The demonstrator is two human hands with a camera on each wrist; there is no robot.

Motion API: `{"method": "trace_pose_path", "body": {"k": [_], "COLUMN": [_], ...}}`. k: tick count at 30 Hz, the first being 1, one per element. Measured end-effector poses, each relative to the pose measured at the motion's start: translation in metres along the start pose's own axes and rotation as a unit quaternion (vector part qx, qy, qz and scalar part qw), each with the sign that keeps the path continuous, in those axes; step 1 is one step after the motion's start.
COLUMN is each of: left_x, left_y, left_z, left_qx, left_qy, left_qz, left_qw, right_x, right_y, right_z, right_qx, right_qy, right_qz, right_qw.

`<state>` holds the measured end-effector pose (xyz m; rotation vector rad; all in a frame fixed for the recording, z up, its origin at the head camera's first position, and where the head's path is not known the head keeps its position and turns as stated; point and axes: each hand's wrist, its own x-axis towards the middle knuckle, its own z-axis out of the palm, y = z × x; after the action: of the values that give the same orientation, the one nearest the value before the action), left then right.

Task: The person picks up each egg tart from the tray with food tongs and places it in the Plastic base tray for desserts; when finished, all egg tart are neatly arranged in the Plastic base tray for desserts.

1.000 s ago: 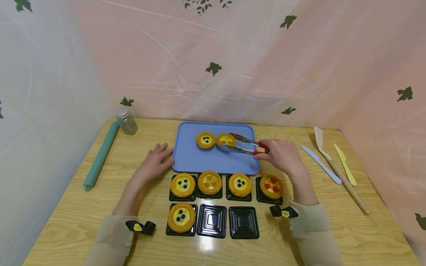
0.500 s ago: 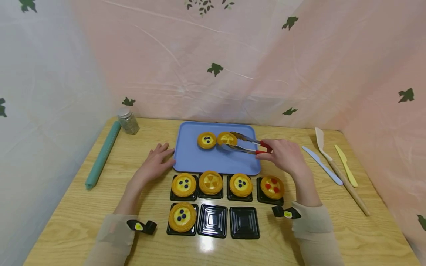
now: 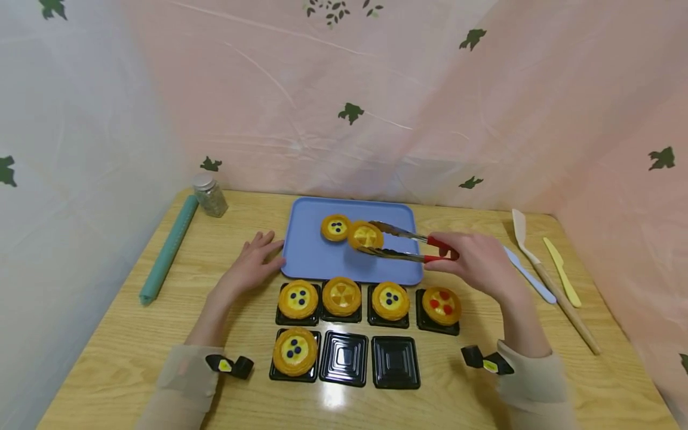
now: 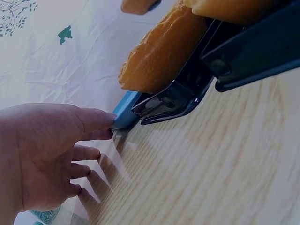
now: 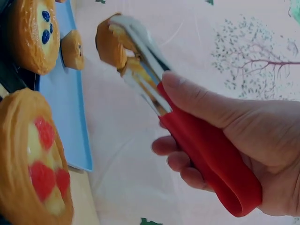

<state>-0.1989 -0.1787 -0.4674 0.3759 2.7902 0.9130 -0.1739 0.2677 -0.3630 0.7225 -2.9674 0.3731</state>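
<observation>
My right hand [image 3: 475, 260] grips red-handled metal tongs [image 3: 400, 255], whose tips pinch an egg tart with yellow wedges [image 3: 365, 235]. In the right wrist view that tart [image 5: 110, 46] hangs in the tongs' tips above the blue tray [image 5: 70, 117]. A blueberry tart [image 3: 335, 228] sits on the tray beside it. My left hand [image 3: 252, 263] lies on the table with fingers spread, its thumb and forefinger touching the left edge of the tray [image 3: 306, 257]. Seen from the left wrist, the hand's fingers [image 4: 86, 153] are fairly straight around the tray's corner [image 4: 125, 110].
Black square trays hold blueberry tarts [image 3: 298, 300], a wedge-topped tart [image 3: 341, 297] and a red-topped tart [image 3: 441, 306]. Two black trays [image 3: 344, 358] in the front row hold nothing. A green rolling pin [image 3: 169, 251] and jar [image 3: 211, 195] stand left; spatula [image 3: 559, 292] and knives [image 3: 561, 272] lie right.
The tart in the tongs has risen off the tray and come slightly nearer. My right hand has moved right and toward me. My left hand stays at the tray's edge.
</observation>
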Motion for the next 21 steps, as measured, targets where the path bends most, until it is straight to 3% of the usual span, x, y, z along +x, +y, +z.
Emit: {"method": "trace_pose_path", "body": {"k": [11, 21], "left_x": [0.001, 0.0], "left_y": [0.0, 0.002], "left_z": [0.001, 0.0], "left_qx": [0.003, 0.006], "left_qy": [0.003, 0.005], "left_qz": [0.004, 0.006], "left_qw": [1.0, 0.9999], "right_x": [-0.032, -0.046], "right_y": [-0.011, -0.023], "right_z": [-0.01, -0.003], "right_qx": [0.022, 0.039], "right_qy": [-0.008, -0.022], "right_qz": [-0.076, -0.137], "right_qw": [0.9968, 0.9895]}}
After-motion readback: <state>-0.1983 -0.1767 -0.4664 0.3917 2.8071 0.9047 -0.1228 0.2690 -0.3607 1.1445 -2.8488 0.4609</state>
